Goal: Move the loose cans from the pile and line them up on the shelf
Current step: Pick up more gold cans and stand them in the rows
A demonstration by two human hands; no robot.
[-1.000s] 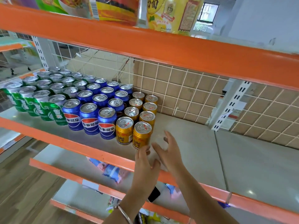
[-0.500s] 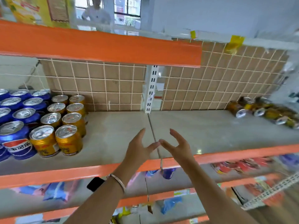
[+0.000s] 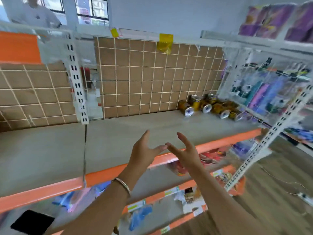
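My left hand (image 3: 144, 150) and right hand (image 3: 185, 150) are empty, fingers spread, above the shelf's (image 3: 50, 150) front edge. The cans (image 3: 207, 107) lie tumbled in its back right corner. They are likely rigid, slick and ready to roll, so I'd grip each around its side.

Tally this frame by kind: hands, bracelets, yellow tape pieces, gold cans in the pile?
Hands: 2, left hand and right hand, both empty
Bracelet: 1
Yellow tape pieces: 2
Gold cans: 6 distinguishable; blur may hide more
Total: at least 11

No legible text; labels on cans (image 3: 194, 103), shelf tags (image 3: 136, 206) blurred.
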